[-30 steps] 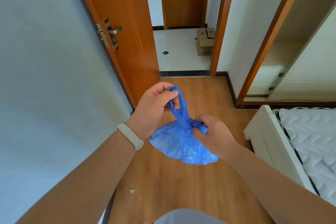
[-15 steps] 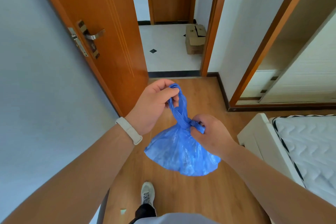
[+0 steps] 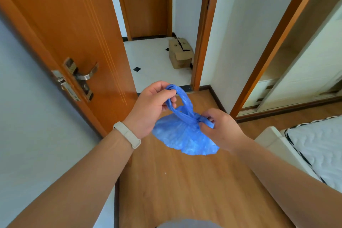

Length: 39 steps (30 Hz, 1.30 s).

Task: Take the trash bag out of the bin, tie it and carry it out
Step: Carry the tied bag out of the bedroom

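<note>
Tying step: left hand point(image 3: 150, 105) pinches the bag point(image 3: 185, 135) loop, right hand point(image 3: 220, 127) clamps the knot; next, cinch, then carry through the far doorway point(image 3: 159, 57).

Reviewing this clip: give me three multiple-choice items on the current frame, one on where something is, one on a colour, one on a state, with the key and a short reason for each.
1. Where is the cardboard box?
A. On the bed
B. On the white tiled floor past the doorway
C. On the wooden floor beside the person's feet

2. What colour is the trash bag?
A. Black
B. White
C. Blue

3. What is the state of the bag?
A. Held clear of the floor by both hands, its top twisted into a loop
B. Lying flat and open on the floor
C. Sitting inside a bin

Key: 1 B, the box stands on the tiles by the door frame. 2 C, the plastic is plainly blue. 3 A, the left hand grips the loop while the right hand pinches the gathered neck, and the bag hangs above the wooden floor.
</note>
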Motion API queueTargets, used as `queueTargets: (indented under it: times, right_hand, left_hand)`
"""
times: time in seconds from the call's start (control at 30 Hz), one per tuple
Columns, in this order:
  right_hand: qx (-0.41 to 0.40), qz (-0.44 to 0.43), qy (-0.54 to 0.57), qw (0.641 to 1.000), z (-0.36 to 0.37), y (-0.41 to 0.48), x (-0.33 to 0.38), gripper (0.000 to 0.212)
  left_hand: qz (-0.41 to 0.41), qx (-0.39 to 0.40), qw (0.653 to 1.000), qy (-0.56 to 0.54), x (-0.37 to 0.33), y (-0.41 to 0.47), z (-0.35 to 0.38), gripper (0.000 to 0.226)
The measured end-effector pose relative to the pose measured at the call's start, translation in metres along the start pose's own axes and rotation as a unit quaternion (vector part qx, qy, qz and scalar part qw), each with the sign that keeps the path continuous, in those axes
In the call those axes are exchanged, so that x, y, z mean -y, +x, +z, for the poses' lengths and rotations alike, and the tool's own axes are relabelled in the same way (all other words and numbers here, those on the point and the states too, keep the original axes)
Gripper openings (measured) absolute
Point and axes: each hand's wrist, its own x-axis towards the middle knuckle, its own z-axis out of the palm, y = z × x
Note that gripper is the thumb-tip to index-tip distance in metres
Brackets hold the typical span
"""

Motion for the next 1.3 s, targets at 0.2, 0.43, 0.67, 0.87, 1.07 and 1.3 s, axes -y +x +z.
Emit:
queueTargets:
  times: [0.2, 0.43, 0.67, 0.87, 1.07, 1.3]
  right_hand:
    - [-0.004, 0.022, -0.007, 1.000, 0.017, 0.041, 0.010, 0.014]
    - [0.000, 0.027, 0.013, 1.000, 0.024, 0.080, 0.000, 0.009]
    - [0.004, 0.041, 0.033, 0.999, 0.024, 0.144, -0.030, 0.012]
    - [0.003, 0.042, 0.057, 0.997, 0.010, 0.223, -0.069, 0.011]
    - [0.016, 0.017, 0.051, 0.998, -0.016, 0.296, -0.107, 0.012]
    - [0.025, 0.016, 0.053, 0.998, -0.026, 0.359, -0.124, 0.010]
  left_hand:
    - [-0.004, 0.014, 1.000, 0.001, -0.001, 0.043, -0.031, 0.015]
    - [-0.019, 0.033, 0.999, 0.009, 0.003, 0.092, -0.036, 0.010]
    - [-0.042, 0.017, 0.999, 0.019, 0.012, 0.156, -0.038, 0.010]
    - [-0.045, 0.000, 0.998, 0.038, 0.015, 0.243, -0.017, 0.014]
    - [-0.041, -0.003, 0.998, 0.046, 0.013, 0.327, 0.006, 0.018]
    - [-0.040, 0.013, 0.997, 0.067, 0.009, 0.396, 0.010, 0.010]
